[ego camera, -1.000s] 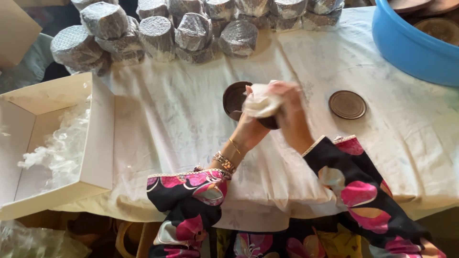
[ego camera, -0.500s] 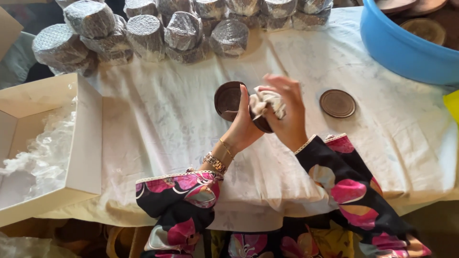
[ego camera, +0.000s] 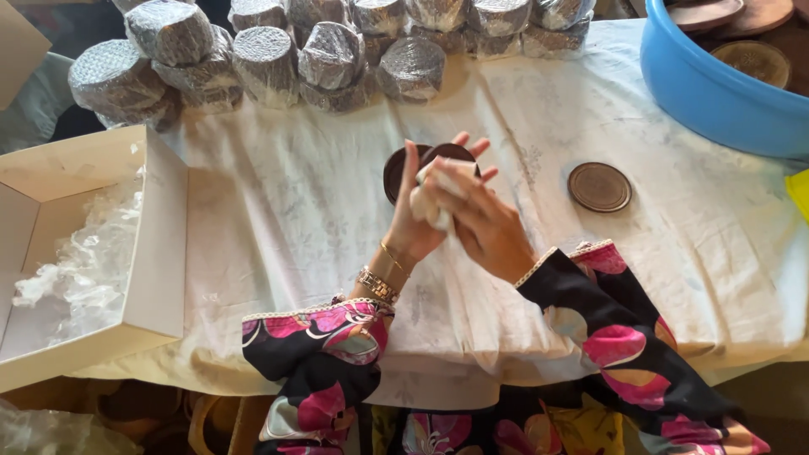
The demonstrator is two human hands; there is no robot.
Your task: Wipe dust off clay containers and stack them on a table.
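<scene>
L hand (ego camera: pixel 419 221) upright holding round box (ego camera: pixel 403 171); R hand (ego camera: pixel 482 226) presses cloth (ego camera: pixel 436 195).

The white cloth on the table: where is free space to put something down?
Bare cloth lies between the cardboard box and the left hand, and right of the round lid. The wrapped bundles crowd the far edge.

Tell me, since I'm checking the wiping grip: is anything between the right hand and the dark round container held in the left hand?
Yes. A crumpled white cloth lies between the right hand and the dark round container, pressed against it. The left hand grips the container directly, with nothing visible between them.
</scene>
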